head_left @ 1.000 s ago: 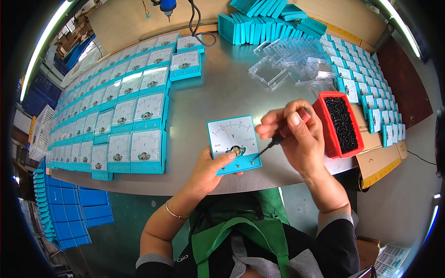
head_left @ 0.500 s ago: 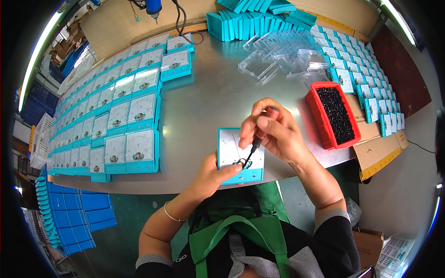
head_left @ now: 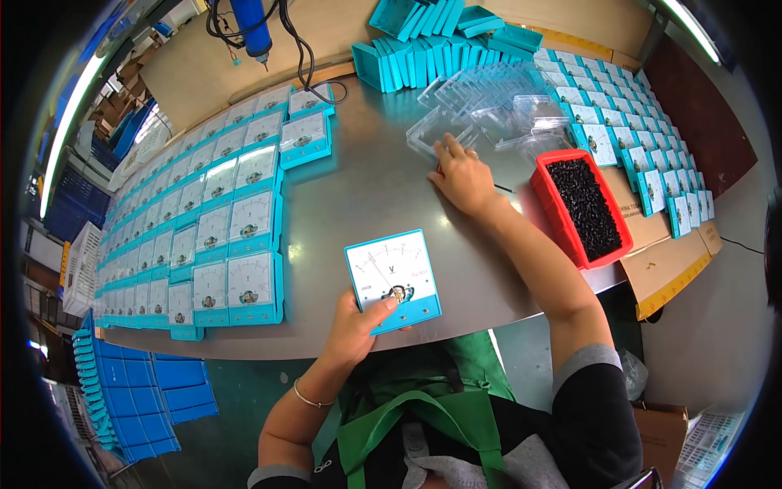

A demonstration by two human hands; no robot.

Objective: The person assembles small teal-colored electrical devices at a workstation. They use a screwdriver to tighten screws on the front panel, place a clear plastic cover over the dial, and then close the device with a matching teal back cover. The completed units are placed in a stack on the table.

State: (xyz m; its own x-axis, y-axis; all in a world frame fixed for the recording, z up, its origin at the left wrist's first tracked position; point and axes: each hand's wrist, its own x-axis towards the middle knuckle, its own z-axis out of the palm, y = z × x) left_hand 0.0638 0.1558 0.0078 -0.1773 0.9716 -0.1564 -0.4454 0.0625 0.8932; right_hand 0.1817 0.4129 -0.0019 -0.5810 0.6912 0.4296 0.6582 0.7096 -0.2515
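My left hand (head_left: 356, 328) grips an analog panel meter (head_left: 399, 265) by its lower left edge, thumb on the front beside the small opening with the metal movement. The meter has a white dial, a thin needle and a teal case, and tilts slightly over the table's near edge. Farther off, my right hand (head_left: 464, 181) keeps a screwdriver (head_left: 504, 189) tucked in its palm; a dark shaft pokes out to the right and a bit of red handle shows at the left. Its fingertips reach the near edge of the transparent plastic covers (head_left: 440, 134); whether they touch one I cannot tell.
Rows of similar meters (head_left: 252, 216) cover the table's left side; more stand on cardboard (head_left: 643, 236) at the right. A red bin (head_left: 540, 183) of small black parts sits beside my right forearm. Teal cases (head_left: 415, 61) are piled behind. A blue power screwdriver (head_left: 251, 28) hangs at the back.
My right hand has left the meter with the screwdriver and moved away toward the clear covers. My left hand has shifted the meter slightly left and tilted it. The whole view has shifted a little.
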